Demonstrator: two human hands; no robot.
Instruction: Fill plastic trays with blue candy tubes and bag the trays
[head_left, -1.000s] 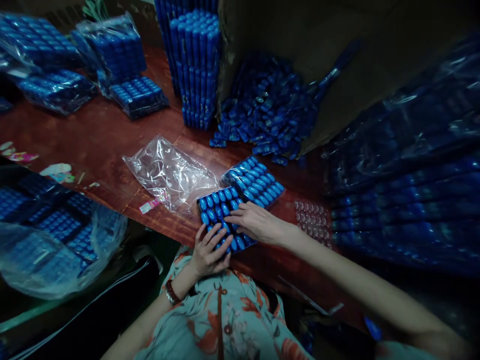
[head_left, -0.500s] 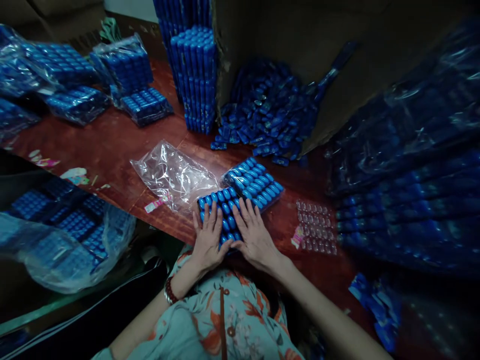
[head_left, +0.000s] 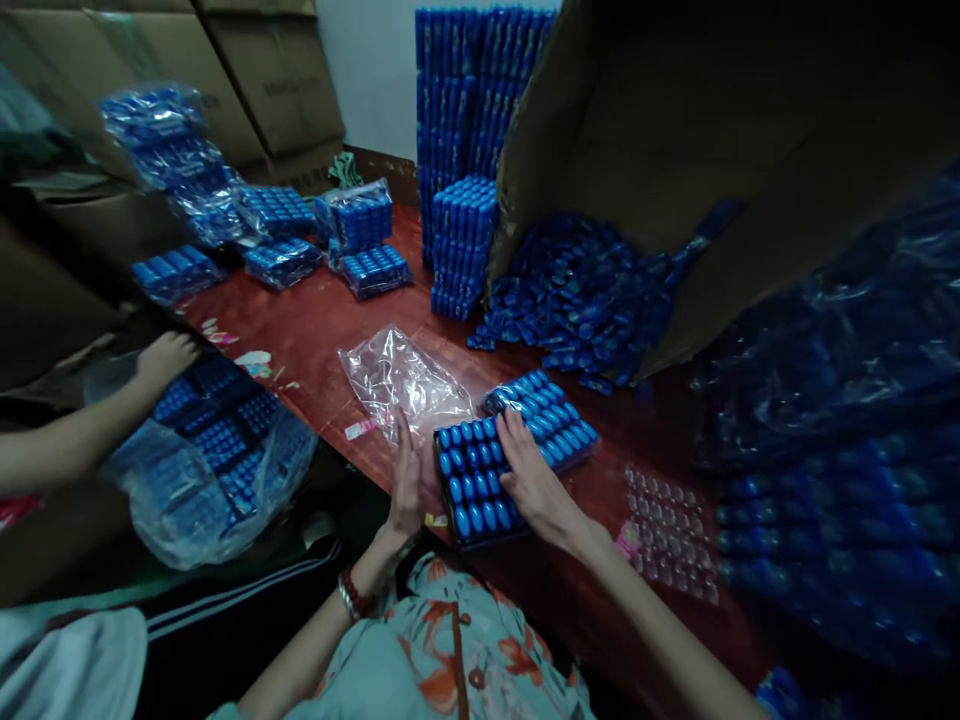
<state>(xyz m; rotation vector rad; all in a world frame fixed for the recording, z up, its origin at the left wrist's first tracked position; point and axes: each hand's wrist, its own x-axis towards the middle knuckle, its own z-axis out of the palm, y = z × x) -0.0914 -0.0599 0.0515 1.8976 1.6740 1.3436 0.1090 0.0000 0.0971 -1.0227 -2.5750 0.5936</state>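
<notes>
A tray of blue capsule-shaped pieces (head_left: 472, 480) lies at the near edge of the red-brown table (head_left: 315, 330). My right hand (head_left: 529, 480) rests flat on the tray's right side, fingers stretched out. My left hand (head_left: 407, 478) lies edge-on against the tray's left side, fingers straight, beside a crumpled clear plastic bag (head_left: 401, 380). A second filled tray (head_left: 551, 418) lies just behind the first, near my right fingertips.
An open cardboard box (head_left: 675, 150) spills loose blue pieces (head_left: 585, 300). Tall stacks of blue trays (head_left: 465, 240) stand behind it. Bagged trays (head_left: 360, 240) lie at the far left. An empty clear blister tray (head_left: 671, 530) sits right. Another person's hand (head_left: 165, 360) touches a bag of trays (head_left: 210, 460).
My view has tilted up and shifted. My left hand slid off the top of the tray to its left edge. Another person's arm has come into view at the left.
</notes>
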